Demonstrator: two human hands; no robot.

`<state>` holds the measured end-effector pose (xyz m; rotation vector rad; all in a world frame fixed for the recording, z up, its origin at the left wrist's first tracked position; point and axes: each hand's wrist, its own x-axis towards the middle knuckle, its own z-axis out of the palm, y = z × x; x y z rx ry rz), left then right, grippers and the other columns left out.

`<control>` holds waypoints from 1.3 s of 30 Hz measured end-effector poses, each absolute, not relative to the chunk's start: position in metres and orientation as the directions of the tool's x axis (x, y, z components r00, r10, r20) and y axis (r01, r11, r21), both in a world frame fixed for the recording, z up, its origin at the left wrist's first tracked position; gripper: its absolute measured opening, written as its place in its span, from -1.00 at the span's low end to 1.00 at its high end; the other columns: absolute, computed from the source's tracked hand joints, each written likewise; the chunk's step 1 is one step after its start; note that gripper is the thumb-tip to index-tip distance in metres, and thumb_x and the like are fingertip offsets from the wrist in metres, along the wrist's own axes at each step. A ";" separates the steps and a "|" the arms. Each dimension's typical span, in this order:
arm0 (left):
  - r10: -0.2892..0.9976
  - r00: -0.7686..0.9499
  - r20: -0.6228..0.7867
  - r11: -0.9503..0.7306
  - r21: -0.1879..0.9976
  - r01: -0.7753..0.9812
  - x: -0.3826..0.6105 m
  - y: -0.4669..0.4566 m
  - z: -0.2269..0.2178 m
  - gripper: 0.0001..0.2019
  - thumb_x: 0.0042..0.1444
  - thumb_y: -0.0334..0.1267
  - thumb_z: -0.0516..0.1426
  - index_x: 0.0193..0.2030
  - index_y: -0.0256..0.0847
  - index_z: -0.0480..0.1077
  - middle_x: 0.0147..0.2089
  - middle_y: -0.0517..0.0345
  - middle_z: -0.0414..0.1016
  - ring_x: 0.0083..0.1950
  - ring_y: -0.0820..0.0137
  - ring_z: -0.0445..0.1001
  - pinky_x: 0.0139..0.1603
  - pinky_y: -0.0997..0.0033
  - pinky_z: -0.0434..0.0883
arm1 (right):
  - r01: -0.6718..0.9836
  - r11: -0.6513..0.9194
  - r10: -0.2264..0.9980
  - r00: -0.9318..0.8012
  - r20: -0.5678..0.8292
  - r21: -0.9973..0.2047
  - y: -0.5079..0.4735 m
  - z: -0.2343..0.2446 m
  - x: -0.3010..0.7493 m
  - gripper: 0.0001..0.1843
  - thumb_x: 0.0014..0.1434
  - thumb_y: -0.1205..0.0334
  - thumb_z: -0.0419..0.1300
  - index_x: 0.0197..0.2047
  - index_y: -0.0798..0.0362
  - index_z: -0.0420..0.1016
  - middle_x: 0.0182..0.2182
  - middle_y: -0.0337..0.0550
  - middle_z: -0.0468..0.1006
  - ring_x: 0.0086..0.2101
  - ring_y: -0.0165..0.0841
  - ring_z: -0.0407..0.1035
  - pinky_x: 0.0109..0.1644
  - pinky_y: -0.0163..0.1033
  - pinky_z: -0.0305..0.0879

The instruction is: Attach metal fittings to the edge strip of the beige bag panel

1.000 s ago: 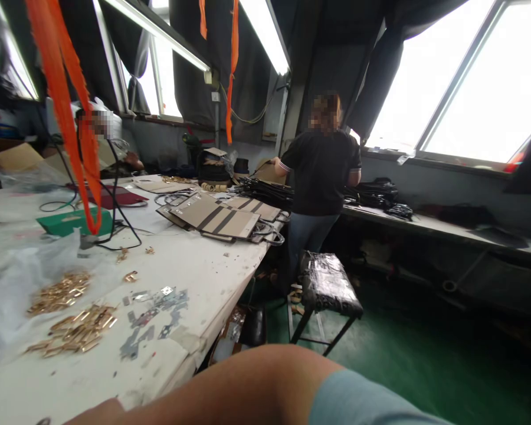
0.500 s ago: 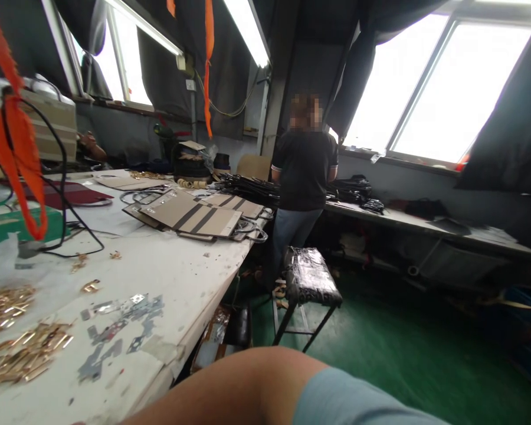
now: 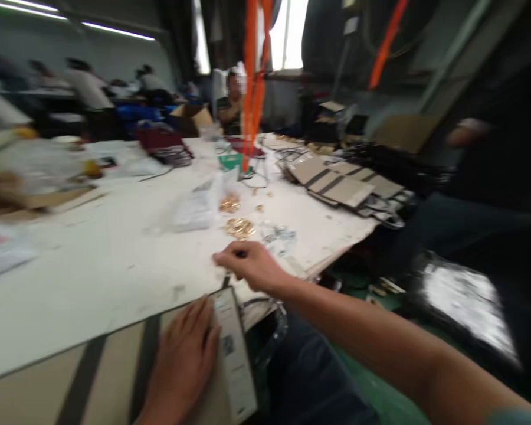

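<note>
A beige bag panel [image 3: 110, 360] with two dark stripes and a pale end strip lies on the near edge of the white table. My left hand [image 3: 183, 348] rests flat on it, fingers stretched toward the pale strip. Just beyond the panel's far corner, my right hand [image 3: 243, 262] hovers with its fingers pinched together. Whatever it holds, if anything, is too blurred to make out. A short dark strap end [image 3: 226, 281] sticks up from the corner below those fingers. Gold-coloured metal pieces [image 3: 240, 228] lie in a pile beyond my right hand.
Flat grey metal plates [image 3: 279, 234] lie beside the gold pile. A stack of striped bag panels [image 3: 331, 183] sits at the table's right. Orange strips [image 3: 253, 88] hang above. A plastic-wrapped stool [image 3: 464, 301] and a person in dark clothes [image 3: 504, 153] are at right; others work behind.
The view has swung left and down. Both hands and the near bag panel have come into sight; before, only an arm crossed the bottom. The person at right now stands closer to the frame's edge.
</note>
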<state>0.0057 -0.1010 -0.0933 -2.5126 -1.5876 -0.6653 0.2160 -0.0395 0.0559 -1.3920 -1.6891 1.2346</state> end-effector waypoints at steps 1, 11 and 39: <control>0.875 0.339 0.346 -0.406 0.143 0.903 -0.002 -0.112 -0.091 -0.48 0.44 -0.05 -0.05 0.43 -0.21 0.25 0.41 -0.04 0.34 0.40 0.08 0.27 0.36 -0.05 0.29 | 0.219 -0.063 0.955 -0.269 -0.123 -0.974 -0.035 0.048 0.207 -0.29 0.15 -0.43 0.10 -0.25 0.18 0.36 -0.56 -0.32 0.28 -0.59 -0.69 0.12 -0.53 -0.52 0.06; 0.940 0.279 0.197 -0.322 0.232 0.918 0.007 -0.125 -0.079 -0.46 0.44 -0.13 -0.01 0.49 -0.20 0.15 0.51 0.10 0.17 0.49 0.17 0.13 0.49 0.02 0.13 | -0.427 -0.045 0.986 -0.163 0.028 -0.903 -0.025 -0.008 0.172 -0.37 0.13 -0.18 0.19 -0.54 0.12 -0.05 -0.69 -0.37 -0.03 -0.70 -0.66 0.00 -0.56 -0.43 0.03; 0.955 0.215 0.203 -0.276 0.351 0.895 0.006 -0.130 -0.078 -0.51 0.36 -0.13 0.09 0.38 -0.19 0.25 0.46 0.05 0.23 0.47 0.16 0.12 0.52 0.03 0.08 | 0.067 0.124 0.851 -0.520 0.072 -0.990 -0.036 0.010 0.133 -0.25 0.21 -0.34 0.12 -0.61 0.23 0.25 -0.69 -0.21 0.23 -0.62 -0.65 0.12 -0.51 -0.47 0.07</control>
